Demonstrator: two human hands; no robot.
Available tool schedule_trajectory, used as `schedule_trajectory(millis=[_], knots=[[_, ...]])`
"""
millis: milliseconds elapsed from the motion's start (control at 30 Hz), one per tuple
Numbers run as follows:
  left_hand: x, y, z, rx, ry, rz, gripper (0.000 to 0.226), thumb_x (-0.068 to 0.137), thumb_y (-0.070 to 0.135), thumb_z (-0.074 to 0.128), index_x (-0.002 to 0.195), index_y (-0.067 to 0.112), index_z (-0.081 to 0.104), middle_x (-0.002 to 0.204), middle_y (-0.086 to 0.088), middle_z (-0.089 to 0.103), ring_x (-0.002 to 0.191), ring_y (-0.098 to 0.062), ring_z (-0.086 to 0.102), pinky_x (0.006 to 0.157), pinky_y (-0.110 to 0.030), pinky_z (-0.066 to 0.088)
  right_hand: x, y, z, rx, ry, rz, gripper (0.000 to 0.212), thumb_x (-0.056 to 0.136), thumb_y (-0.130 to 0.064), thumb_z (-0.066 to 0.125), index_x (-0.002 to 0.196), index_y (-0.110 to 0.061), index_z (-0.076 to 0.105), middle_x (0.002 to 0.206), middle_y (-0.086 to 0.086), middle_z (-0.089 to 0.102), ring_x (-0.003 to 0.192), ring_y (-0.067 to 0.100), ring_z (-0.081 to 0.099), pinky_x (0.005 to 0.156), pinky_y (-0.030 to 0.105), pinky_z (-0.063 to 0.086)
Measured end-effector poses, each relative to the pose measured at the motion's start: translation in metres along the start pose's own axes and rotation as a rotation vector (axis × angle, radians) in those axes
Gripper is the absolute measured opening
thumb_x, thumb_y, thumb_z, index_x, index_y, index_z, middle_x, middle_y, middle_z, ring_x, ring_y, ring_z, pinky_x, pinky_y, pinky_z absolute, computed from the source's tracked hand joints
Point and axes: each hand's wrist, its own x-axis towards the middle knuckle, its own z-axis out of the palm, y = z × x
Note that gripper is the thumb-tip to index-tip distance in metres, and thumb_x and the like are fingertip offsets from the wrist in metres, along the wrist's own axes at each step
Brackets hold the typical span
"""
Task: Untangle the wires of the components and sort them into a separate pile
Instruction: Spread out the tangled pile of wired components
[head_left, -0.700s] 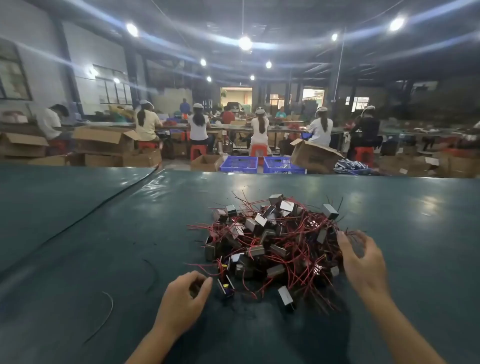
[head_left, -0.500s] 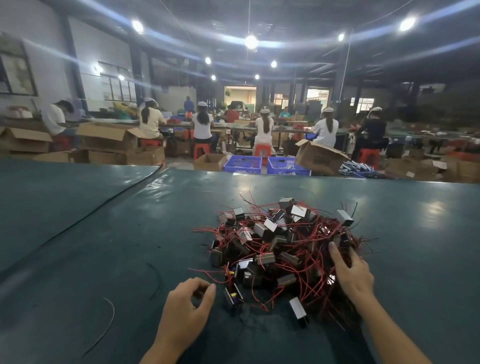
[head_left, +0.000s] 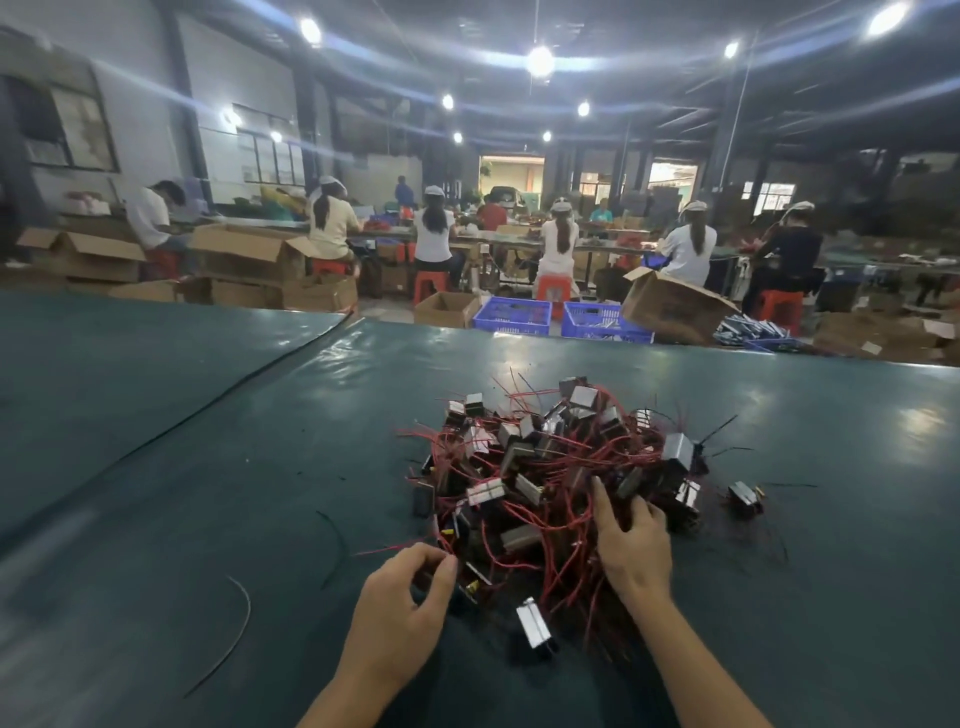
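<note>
The pile of components (head_left: 550, 467), tangled in red wires (head_left: 566, 525), sits mid-bench toward the near edge. One component (head_left: 745, 498) lies apart toward the right edge. The right hand (head_left: 631, 545) rests spread on the pile, gripping nothing visible. The left hand (head_left: 402, 618) pinches a red wire at the pile's near-left side. The bench (head_left: 208, 467) is dark green.

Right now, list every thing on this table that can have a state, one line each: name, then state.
Pile of components: heaped, red wires still tangled.
Stray component: lying apart, right of the pile.
Near component: lying at the pile's front edge.
Left hand: fingers curled, pinching at the pile's near-left edge.
Right hand: spread, fingers pressed into the pile.
Loose black wire: lying curved and alone on the table.
</note>
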Motion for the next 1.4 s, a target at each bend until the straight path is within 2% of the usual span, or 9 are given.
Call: schedule_trajectory(millis=[233, 467, 600, 667, 767, 833, 967, 1200, 1400], knots=[[0.002, -0.004, -0.003, 0.064, 0.080, -0.055, 0.008, 0.092, 0.034, 0.061, 0.098, 0.039, 0.060, 0.099, 0.016, 0.061, 0.090, -0.004, 0.061, 0.077, -0.021, 0.051, -0.026, -0.041, 0.065, 0.044, -0.125, -0.066, 0.108, 0.066, -0.090, 0.029, 0.140, -0.015, 0.050, 0.148, 0.011, 0.036, 0.135, 0.029, 0.037, 0.111, 0.043, 0.033], [0.004, -0.010, -0.007, 0.316, 0.068, -0.193, 0.066, 0.095, 0.047, 0.050, 0.152, 0.033, 0.020, 0.162, 0.001, 0.009, 0.147, -0.024, 0.017, 0.118, -0.046, 0.019, -0.040, -0.057, 0.077, 0.080, -0.451, -0.100, 0.102, 0.073, -0.085, 0.039, 0.154, -0.025, 0.022, 0.162, 0.007, 0.015, 0.148, 0.026, 0.016, 0.117, 0.043, 0.022], [0.000, -0.010, -0.006, 0.373, 0.049, -0.137, 0.073, 0.095, 0.050, 0.044, 0.152, 0.039, 0.000, 0.162, 0.006, -0.011, 0.150, -0.019, -0.004, 0.119, -0.045, 0.008, -0.048, -0.048, 0.045, -0.239, -0.409, -0.215, 0.076, 0.090, -0.066, 0.045, 0.153, -0.030, 0.024, 0.154, 0.006, 0.037, 0.140, 0.027, 0.035, 0.110, 0.040, 0.034], [-0.004, -0.010, -0.006, 0.381, 0.040, -0.101, 0.071, 0.095, 0.049, 0.045, 0.152, 0.040, 0.003, 0.163, 0.008, -0.009, 0.149, -0.015, -0.006, 0.120, -0.043, 0.006, -0.053, -0.052, 0.022, -0.386, -0.225, -0.366, 0.051, 0.091, -0.059, 0.048, 0.134, -0.032, 0.053, 0.121, -0.002, 0.066, 0.112, 0.024, 0.060, 0.088, 0.036, 0.050], [-0.008, -0.008, -0.007, 0.364, 0.029, -0.067, 0.067, 0.095, 0.045, 0.049, 0.152, 0.040, 0.013, 0.163, 0.010, -0.003, 0.149, -0.014, -0.004, 0.120, -0.043, 0.007, -0.050, -0.067, -0.003, -0.245, 0.181, -0.609, 0.020, 0.089, -0.040, 0.061, 0.098, -0.024, 0.068, 0.089, -0.008, 0.067, 0.083, 0.019, 0.063, 0.060, 0.028, 0.047], [-0.010, -0.005, -0.006, 0.357, 0.018, -0.051, 0.065, 0.096, 0.044, 0.051, 0.152, 0.038, 0.019, 0.162, 0.010, 0.002, 0.149, -0.013, -0.002, 0.120, -0.042, 0.007, -0.039, -0.072, -0.008, -0.276, 0.245, -0.670, 0.026, 0.089, -0.029, 0.063, 0.113, -0.019, 0.067, 0.106, 0.000, 0.062, 0.097, 0.021, 0.056, 0.069, 0.034, 0.053], [-0.010, -0.001, -0.005, 0.413, 0.044, -0.022, 0.060, 0.097, 0.042, 0.049, 0.151, 0.036, 0.024, 0.163, 0.006, 0.008, 0.149, -0.014, 0.000, 0.119, -0.036, 0.000, -0.019, -0.062, 0.003, -0.616, -0.020, -0.470, 0.064, 0.095, -0.028, 0.055, 0.153, -0.027, 0.026, 0.153, 0.004, 0.027, 0.132, 0.026, 0.033, 0.098, 0.035, 0.047], [-0.008, 0.003, 0.002, 0.367, 0.054, 0.063, 0.054, 0.096, 0.037, 0.053, 0.146, 0.036, 0.035, 0.161, 0.004, 0.019, 0.148, -0.015, 0.008, 0.118, -0.034, -0.001, -0.023, -0.048, 0.008, -0.613, 0.066, -0.502, 0.047, 0.095, -0.032, 0.058, 0.140, -0.026, 0.045, 0.127, 0.002, 0.041, 0.105, 0.021, 0.056, 0.076, 0.031, 0.055], [-0.010, 0.003, 0.000, 0.332, 0.129, 0.178, 0.036, 0.087, 0.023, 0.069, 0.121, 0.026, 0.061, 0.131, 0.005, 0.052, 0.128, -0.018, 0.042, 0.107, -0.028, 0.013, -0.056, -0.041, -0.004, -0.126, 0.212, -0.572, 0.046, 0.086, -0.026, 0.070, 0.130, -0.015, 0.058, 0.112, 0.003, 0.046, 0.076, 0.018, 0.061, 0.069, 0.032, 0.057]])
